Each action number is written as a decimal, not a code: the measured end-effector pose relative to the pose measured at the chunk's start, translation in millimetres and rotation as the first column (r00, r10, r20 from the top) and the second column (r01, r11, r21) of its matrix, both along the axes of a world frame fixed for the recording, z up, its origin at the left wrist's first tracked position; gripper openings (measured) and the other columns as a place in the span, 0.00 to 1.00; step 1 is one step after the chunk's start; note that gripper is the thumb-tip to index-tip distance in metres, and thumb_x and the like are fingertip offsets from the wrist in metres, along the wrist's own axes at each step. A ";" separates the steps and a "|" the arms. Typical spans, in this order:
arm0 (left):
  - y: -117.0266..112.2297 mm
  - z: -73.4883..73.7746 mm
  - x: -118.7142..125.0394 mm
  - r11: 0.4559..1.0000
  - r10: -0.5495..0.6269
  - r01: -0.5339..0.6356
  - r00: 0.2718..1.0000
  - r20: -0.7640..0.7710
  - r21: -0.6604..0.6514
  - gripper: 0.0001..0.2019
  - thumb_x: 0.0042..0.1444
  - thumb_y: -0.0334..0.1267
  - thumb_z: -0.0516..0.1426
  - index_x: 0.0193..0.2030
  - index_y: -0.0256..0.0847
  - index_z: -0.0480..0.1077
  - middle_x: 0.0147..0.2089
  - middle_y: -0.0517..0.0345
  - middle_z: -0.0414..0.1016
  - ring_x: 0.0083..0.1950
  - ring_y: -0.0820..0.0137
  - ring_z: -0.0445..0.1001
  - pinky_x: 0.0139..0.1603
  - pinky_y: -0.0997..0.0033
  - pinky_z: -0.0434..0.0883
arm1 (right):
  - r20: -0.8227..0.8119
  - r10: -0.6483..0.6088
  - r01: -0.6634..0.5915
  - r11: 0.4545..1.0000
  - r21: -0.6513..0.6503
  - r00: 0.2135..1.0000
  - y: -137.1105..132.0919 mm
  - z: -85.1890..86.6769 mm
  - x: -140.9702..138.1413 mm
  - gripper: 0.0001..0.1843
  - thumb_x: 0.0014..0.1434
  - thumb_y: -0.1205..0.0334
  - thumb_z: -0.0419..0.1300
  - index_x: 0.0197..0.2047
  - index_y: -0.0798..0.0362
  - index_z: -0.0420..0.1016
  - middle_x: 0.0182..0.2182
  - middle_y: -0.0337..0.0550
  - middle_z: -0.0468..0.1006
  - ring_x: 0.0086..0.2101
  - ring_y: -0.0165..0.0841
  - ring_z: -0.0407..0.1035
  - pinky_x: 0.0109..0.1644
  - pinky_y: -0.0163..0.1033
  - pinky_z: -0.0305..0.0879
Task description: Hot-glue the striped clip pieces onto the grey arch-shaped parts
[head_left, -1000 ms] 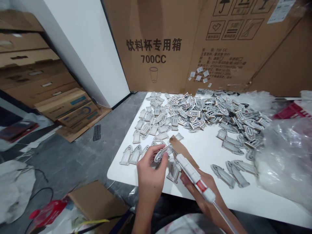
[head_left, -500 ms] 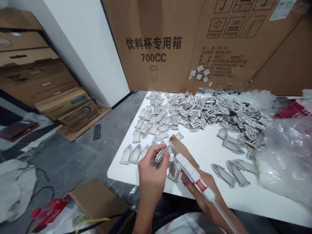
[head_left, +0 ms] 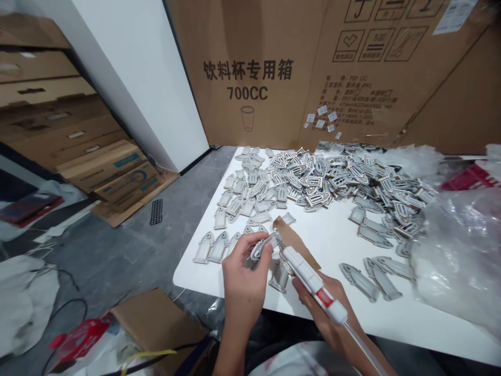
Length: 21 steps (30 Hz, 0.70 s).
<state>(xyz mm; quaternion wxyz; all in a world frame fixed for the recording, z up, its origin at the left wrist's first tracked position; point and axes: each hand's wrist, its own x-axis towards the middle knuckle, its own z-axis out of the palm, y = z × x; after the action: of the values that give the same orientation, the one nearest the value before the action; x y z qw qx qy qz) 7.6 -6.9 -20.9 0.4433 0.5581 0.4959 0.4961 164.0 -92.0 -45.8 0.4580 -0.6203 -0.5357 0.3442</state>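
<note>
My left hand (head_left: 245,274) pinches a small grey arch-shaped cutout piece (head_left: 263,246) above the near edge of the white table (head_left: 336,245). My right hand (head_left: 324,308) grips a white glue gun (head_left: 309,279) with a red band; its tip touches the held piece. A brown cardboard scrap (head_left: 293,240) lies just behind the tip. Several more grey pieces lie flat below my hands and to the left (head_left: 213,246).
A large heap of the same pieces (head_left: 336,183) covers the far half of the table. Clear plastic bags (head_left: 457,250) sit at the right. A big cardboard box (head_left: 313,73) stands behind. Flattened boxes (head_left: 97,167) and a cardboard sheet (head_left: 156,324) lie on the floor at left.
</note>
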 end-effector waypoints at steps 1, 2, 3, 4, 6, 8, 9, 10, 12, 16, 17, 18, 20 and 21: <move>-0.2 -0.1 0.1 1.000 0.000 0.000 1.000 0.004 0.003 0.08 0.64 0.41 0.65 0.47 0.43 0.80 0.48 0.54 0.85 0.55 0.61 0.82 0.56 0.65 0.78 | 0.000 -0.005 0.005 1.000 -0.009 1.000 0.4 0.5 -0.2 0.25 0.70 0.44 0.60 0.25 0.48 0.66 0.22 0.37 0.68 0.23 0.32 0.60 0.30 0.38 0.61; -0.3 -0.3 0.2 1.000 0.000 0.000 1.000 0.008 0.006 0.08 0.64 0.42 0.65 0.47 0.43 0.80 0.48 0.54 0.84 0.54 0.61 0.82 0.56 0.65 0.78 | -0.003 -0.009 0.009 1.000 -0.020 1.000 0.9 1.1 -0.2 0.26 0.70 0.43 0.61 0.25 0.48 0.66 0.22 0.37 0.68 0.23 0.32 0.61 0.29 0.39 0.61; -0.5 -0.4 0.3 1.000 -0.001 0.001 1.000 0.013 0.006 0.08 0.64 0.42 0.65 0.47 0.43 0.80 0.48 0.54 0.84 0.54 0.61 0.82 0.56 0.65 0.78 | -0.009 -0.014 0.014 0.999 -0.032 1.000 1.2 1.6 -0.3 0.26 0.69 0.42 0.62 0.25 0.48 0.66 0.22 0.37 0.68 0.23 0.32 0.61 0.29 0.38 0.61; -0.6 -0.5 0.4 1.000 -0.003 0.003 1.000 0.017 0.004 0.08 0.64 0.42 0.65 0.48 0.43 0.80 0.48 0.54 0.84 0.54 0.61 0.82 0.57 0.65 0.78 | -0.017 -0.019 0.019 0.999 -0.046 1.000 1.3 2.2 -0.3 0.26 0.69 0.42 0.62 0.25 0.48 0.66 0.22 0.37 0.68 0.24 0.33 0.61 0.29 0.38 0.61; -0.7 -0.6 0.7 1.000 -0.003 0.003 1.000 0.025 -0.001 0.08 0.64 0.41 0.65 0.48 0.43 0.80 0.48 0.55 0.84 0.54 0.62 0.82 0.56 0.65 0.78 | -0.029 -0.030 0.028 0.998 -0.061 0.999 1.1 3.2 -0.4 0.26 0.69 0.41 0.62 0.26 0.48 0.66 0.23 0.37 0.68 0.24 0.33 0.61 0.29 0.38 0.61; -0.8 -0.6 1.0 1.000 -0.004 0.004 0.999 0.034 -0.006 0.08 0.64 0.41 0.66 0.47 0.43 0.80 0.48 0.55 0.84 0.54 0.62 0.82 0.56 0.66 0.78 | -0.034 -0.023 0.021 0.998 -0.057 0.999 0.1 3.2 -0.2 0.25 0.69 0.42 0.62 0.26 0.48 0.66 0.23 0.37 0.69 0.25 0.33 0.61 0.30 0.38 0.61; -0.9 -0.4 1.0 1.000 -0.003 0.004 0.999 0.037 -0.009 0.08 0.64 0.41 0.66 0.47 0.43 0.80 0.48 0.55 0.84 0.55 0.62 0.82 0.56 0.66 0.78 | -0.036 -0.016 0.014 0.999 -0.050 0.999 -0.5 2.7 0.0 0.25 0.69 0.42 0.62 0.26 0.48 0.66 0.24 0.37 0.69 0.25 0.33 0.61 0.31 0.38 0.61; -1.0 -0.3 1.1 1.000 -0.003 0.003 0.999 0.040 -0.011 0.08 0.64 0.41 0.65 0.47 0.44 0.80 0.48 0.55 0.84 0.55 0.62 0.82 0.56 0.66 0.78 | -0.037 -0.008 0.006 0.999 -0.045 0.999 -1.1 1.8 0.4 0.25 0.69 0.43 0.63 0.26 0.49 0.66 0.24 0.37 0.69 0.25 0.32 0.61 0.31 0.38 0.61; -1.3 0.1 1.1 1.000 -0.002 0.003 0.999 0.044 -0.014 0.08 0.64 0.41 0.66 0.47 0.44 0.80 0.48 0.56 0.84 0.55 0.62 0.81 0.56 0.66 0.77 | -0.039 0.013 -0.015 0.999 -0.044 0.999 -1.7 -1.0 1.5 0.23 0.70 0.45 0.63 0.28 0.49 0.67 0.25 0.37 0.70 0.26 0.33 0.62 0.32 0.38 0.62; -1.7 0.3 1.0 1.000 -0.002 0.003 0.999 0.046 -0.016 0.08 0.64 0.41 0.66 0.48 0.43 0.80 0.48 0.55 0.84 0.55 0.62 0.81 0.57 0.65 0.77 | -0.056 0.066 -0.069 0.996 -0.058 0.996 -0.7 -6.9 4.0 0.18 0.70 0.47 0.63 0.33 0.51 0.74 0.31 0.42 0.75 0.31 0.36 0.67 0.38 0.40 0.65; -1.7 0.1 1.1 1.000 -0.002 0.003 0.999 0.046 -0.015 0.08 0.64 0.41 0.66 0.48 0.43 0.80 0.48 0.55 0.84 0.55 0.62 0.81 0.57 0.65 0.77 | -0.061 0.071 -0.075 0.996 -0.056 0.996 -0.3 -7.7 4.5 0.18 0.70 0.47 0.63 0.34 0.51 0.74 0.32 0.42 0.76 0.32 0.37 0.67 0.39 0.40 0.66; -1.7 0.0 1.1 1.000 -0.002 0.002 0.999 0.046 -0.014 0.08 0.64 0.41 0.66 0.48 0.43 0.80 0.48 0.55 0.84 0.55 0.62 0.81 0.58 0.65 0.77 | -0.064 0.070 -0.074 0.996 -0.054 0.995 -0.1 -8.3 4.7 0.18 0.70 0.47 0.64 0.33 0.50 0.74 0.31 0.42 0.76 0.32 0.37 0.67 0.38 0.40 0.66; -1.5 -0.4 1.1 1.000 0.001 0.000 0.999 0.043 -0.011 0.08 0.64 0.41 0.66 0.48 0.43 0.80 0.49 0.55 0.84 0.55 0.62 0.81 0.58 0.66 0.77 | -0.065 0.063 -0.066 0.997 -0.044 0.996 -0.1 -8.8 4.8 0.18 0.69 0.47 0.64 0.32 0.50 0.74 0.29 0.41 0.75 0.31 0.37 0.67 0.37 0.40 0.67; -1.4 -0.5 1.1 1.000 0.001 -0.001 0.999 0.040 -0.010 0.08 0.64 0.41 0.66 0.48 0.43 0.80 0.49 0.55 0.84 0.55 0.62 0.81 0.58 0.66 0.77 | -0.064 0.062 -0.065 0.997 -0.042 0.996 -0.4 -9.0 4.8 0.18 0.69 0.47 0.64 0.32 0.50 0.74 0.29 0.41 0.74 0.31 0.37 0.67 0.38 0.41 0.67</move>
<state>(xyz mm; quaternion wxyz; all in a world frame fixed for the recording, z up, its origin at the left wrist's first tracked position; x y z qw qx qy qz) 8.7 -8.3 -21.4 0.4557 0.5456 0.4897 0.5048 168.8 -92.4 -54.8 0.4497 -0.6018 -0.5329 0.3894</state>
